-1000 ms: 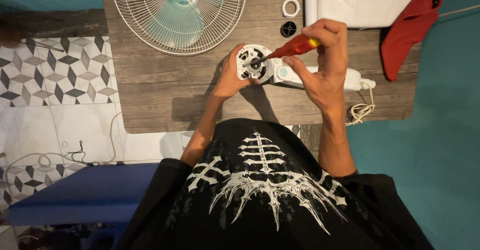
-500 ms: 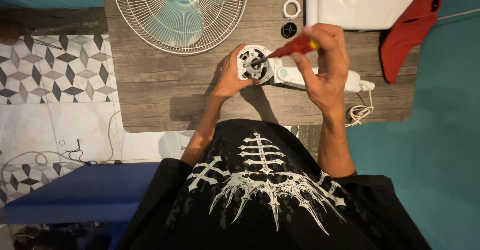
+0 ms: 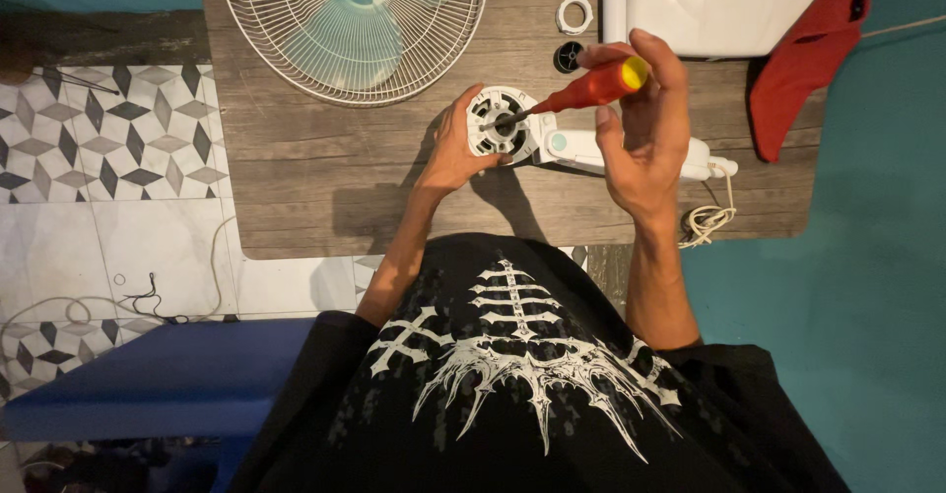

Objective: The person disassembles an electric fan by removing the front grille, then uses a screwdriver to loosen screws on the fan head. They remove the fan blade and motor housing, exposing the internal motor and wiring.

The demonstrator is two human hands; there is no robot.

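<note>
Red-handled screwdriver [image 3: 591, 87] pinched in right hand [image 3: 641, 133] fingers, tip in white fan motor housing [image 3: 503, 124] mid-desk, left hand [image 3: 451, 148] fingers clamped round its rim; rigid plastic, probably light, best gripped by rim.

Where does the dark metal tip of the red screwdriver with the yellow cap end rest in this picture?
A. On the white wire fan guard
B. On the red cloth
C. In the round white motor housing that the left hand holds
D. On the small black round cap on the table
C: the red screwdriver with the yellow cap end, held by the right hand, has its tip in the round white motor housing, which the left hand steadies.
</note>
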